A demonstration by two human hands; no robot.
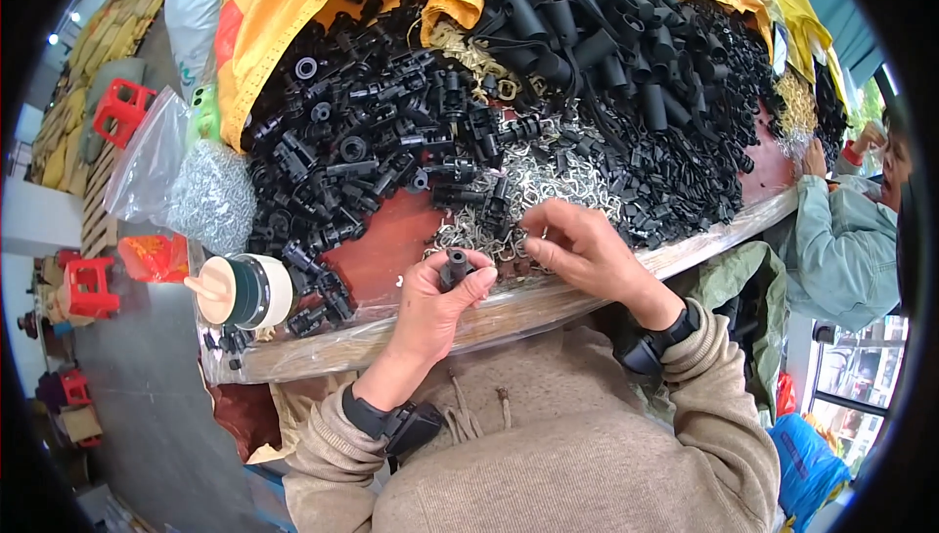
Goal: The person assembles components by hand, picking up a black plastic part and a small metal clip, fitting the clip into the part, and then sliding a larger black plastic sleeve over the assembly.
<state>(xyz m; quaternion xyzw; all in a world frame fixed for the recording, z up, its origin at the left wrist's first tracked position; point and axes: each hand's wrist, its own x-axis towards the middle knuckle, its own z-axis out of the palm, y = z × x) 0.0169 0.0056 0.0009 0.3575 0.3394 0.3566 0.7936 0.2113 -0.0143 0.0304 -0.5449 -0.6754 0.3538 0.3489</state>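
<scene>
My left hand (435, 303) is closed around a short black plastic tube (456, 265), its hollow end facing up between thumb and fingers. Just to the right, my right hand (592, 254) hovers over the near edge of a heap of small silver metal hooks (562, 181). Its fingers are bent, a gap shows between thumb and fingertips, and I see nothing held there. A pile of black ribbed plastic assemblies (391, 122) lies beyond my left hand. Larger black cylindrical sleeves (587, 29) are heaped at the back, and small black clips (655, 181) spread to the right.
A lidded cup (259, 290) stands at the table's left corner, near a clear bag of silver parts (210, 196). Yellow sacks (284, 15) border the far side. Another person (846, 240) sits at the right. Red stools (90, 287) stand on the floor at left.
</scene>
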